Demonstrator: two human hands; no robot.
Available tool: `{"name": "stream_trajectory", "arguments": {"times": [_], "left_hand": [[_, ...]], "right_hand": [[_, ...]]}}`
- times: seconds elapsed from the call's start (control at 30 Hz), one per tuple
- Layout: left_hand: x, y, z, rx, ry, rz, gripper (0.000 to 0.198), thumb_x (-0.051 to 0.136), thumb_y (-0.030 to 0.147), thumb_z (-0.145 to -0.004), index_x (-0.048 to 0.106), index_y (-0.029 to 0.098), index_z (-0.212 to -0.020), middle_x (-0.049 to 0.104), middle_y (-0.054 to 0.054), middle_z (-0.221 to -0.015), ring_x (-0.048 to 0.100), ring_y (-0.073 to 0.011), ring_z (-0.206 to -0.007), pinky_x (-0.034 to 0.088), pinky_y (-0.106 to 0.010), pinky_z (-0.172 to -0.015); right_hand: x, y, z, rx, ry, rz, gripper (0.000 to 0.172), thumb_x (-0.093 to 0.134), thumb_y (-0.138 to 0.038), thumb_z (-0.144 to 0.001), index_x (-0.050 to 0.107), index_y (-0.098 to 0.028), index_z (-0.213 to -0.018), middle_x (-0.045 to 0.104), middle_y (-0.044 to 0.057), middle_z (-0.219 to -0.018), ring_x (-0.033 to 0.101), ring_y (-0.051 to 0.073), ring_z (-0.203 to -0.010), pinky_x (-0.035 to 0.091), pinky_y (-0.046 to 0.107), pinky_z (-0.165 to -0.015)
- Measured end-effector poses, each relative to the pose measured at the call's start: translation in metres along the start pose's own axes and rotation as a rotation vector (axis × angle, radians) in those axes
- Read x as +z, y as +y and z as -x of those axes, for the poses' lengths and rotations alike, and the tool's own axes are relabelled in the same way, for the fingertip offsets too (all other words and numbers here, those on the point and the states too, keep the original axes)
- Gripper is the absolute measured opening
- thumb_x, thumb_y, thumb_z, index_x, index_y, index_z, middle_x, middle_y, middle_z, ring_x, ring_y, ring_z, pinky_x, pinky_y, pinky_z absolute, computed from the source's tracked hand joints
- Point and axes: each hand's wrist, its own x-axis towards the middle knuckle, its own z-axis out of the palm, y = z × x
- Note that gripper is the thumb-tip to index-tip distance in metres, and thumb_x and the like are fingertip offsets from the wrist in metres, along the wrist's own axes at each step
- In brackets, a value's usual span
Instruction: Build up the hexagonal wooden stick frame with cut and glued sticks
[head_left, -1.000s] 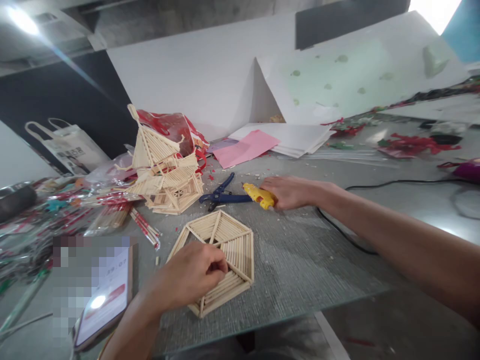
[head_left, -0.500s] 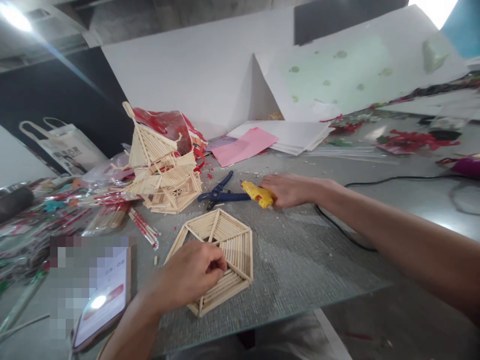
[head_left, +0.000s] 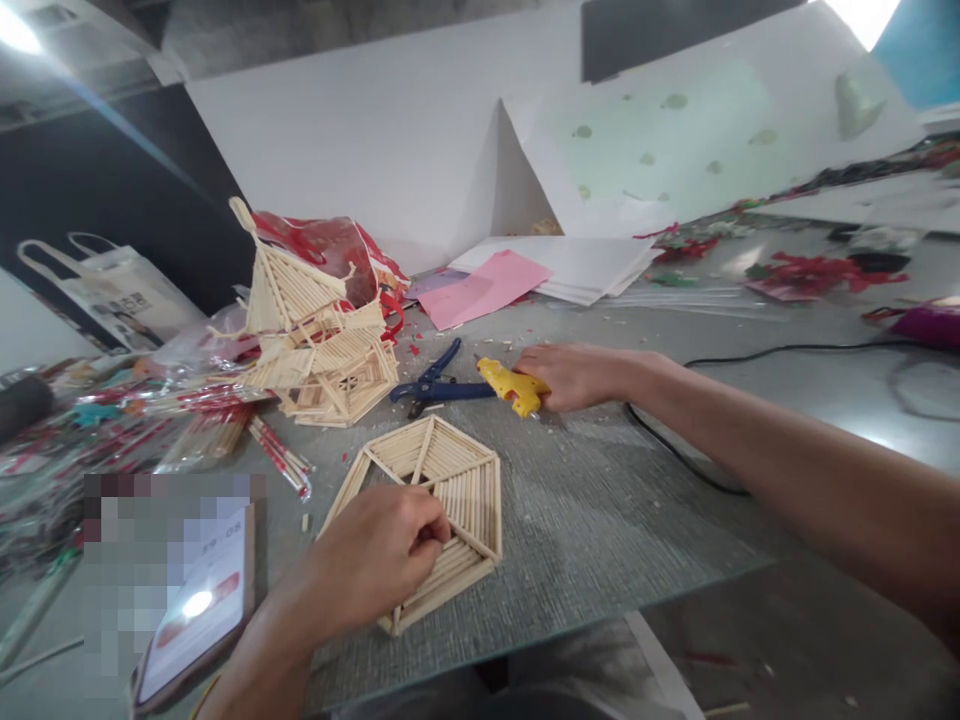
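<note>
The step in hand looks like steadying or pressing at the many-sided flat panel of pale wooden sticks point(head_left: 466, 500), with the glue tool held off to one side. The panel lies on the grey textured table point(head_left: 585, 560), directly under the curled fingers of the left hand point(head_left: 382, 540) and spreading out beyond them to the far side and the right. Those fingers are bent inward, thumb and forefinger close together near the panel's middle; whether they pinch a stick or merely press down cannot be told, as the hand hides the contact. Past the left knuckles one wedge of the panel seems unfilled, though partly covered. The right hand point(head_left: 570, 378) is closed around the rear of the small yellow glue gun point(head_left: 512, 386), its nozzle pointing away from those fingers and from the panel; the trigger finger is not clear. Just beyond the gun's nozzle side, left of the right fingers, lie the blue-handled pliers point(head_left: 431, 388). Farther off, beyond the left fingers, stands the tiered pale-stick model with a pointed roof point(head_left: 300, 290). Any next application of glue would call for swinging the nozzle back toward the left fingertips while keeping them out of its path.
</note>
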Motion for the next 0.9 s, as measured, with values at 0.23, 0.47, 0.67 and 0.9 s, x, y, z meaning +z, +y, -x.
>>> {"name": "stream_trajectory", "arguments": {"times": [0.23, 0.47, 0.67, 0.9], "left_hand": [[0.0014, 0.0016, -0.0005, 0.010, 0.025, -0.055, 0.018, 0.041, 0.013, -0.073, 0.058, 0.018, -0.070, 0.058, 0.001, -0.071, 0.048, -0.0113, -0.067, 0.030, -0.025, -0.061], [0.0015, 0.0036, 0.0001, 0.034, 0.026, -0.039, 0.018, 0.041, 0.012, -0.074, 0.058, 0.018, -0.073, 0.058, 0.001, -0.074, 0.050, -0.0118, -0.069, 0.032, -0.026, -0.064], [0.0019, 0.0023, 0.0014, 0.040, 0.025, -0.037, 0.021, 0.040, 0.013, -0.076, 0.059, 0.020, -0.075, 0.058, 0.000, -0.075, 0.050, -0.0128, -0.071, 0.033, -0.026, -0.065], [0.0015, 0.0025, 0.0005, 0.057, 0.039, -0.035, 0.019, 0.041, 0.013, -0.075, 0.059, 0.019, -0.073, 0.058, 0.001, -0.073, 0.049, -0.0113, -0.068, 0.031, -0.025, -0.063]], "right_hand": [[0.0016, 0.0007, -0.0006, 0.008, -0.006, -0.001, 0.024, 0.053, -0.027, -0.066, 0.053, -0.019, -0.088, 0.057, 0.011, -0.089, 0.051, 0.026, -0.080, 0.036, 0.037, -0.069], [0.0023, 0.0014, -0.0008, 0.007, -0.007, 0.004, 0.023, 0.052, -0.026, -0.066, 0.053, -0.018, -0.088, 0.058, 0.012, -0.088, 0.051, 0.025, -0.079, 0.036, 0.036, -0.068], [0.0006, 0.0003, -0.0001, 0.007, -0.008, 0.012, 0.021, 0.051, -0.028, -0.067, 0.052, -0.018, -0.085, 0.057, 0.010, -0.087, 0.051, 0.023, -0.077, 0.036, 0.034, -0.066], [0.0037, 0.0049, -0.0012, -0.016, -0.002, 0.025, 0.024, 0.050, -0.031, -0.068, 0.052, -0.018, -0.087, 0.056, 0.009, -0.086, 0.051, 0.022, -0.075, 0.035, 0.032, -0.065]]}}
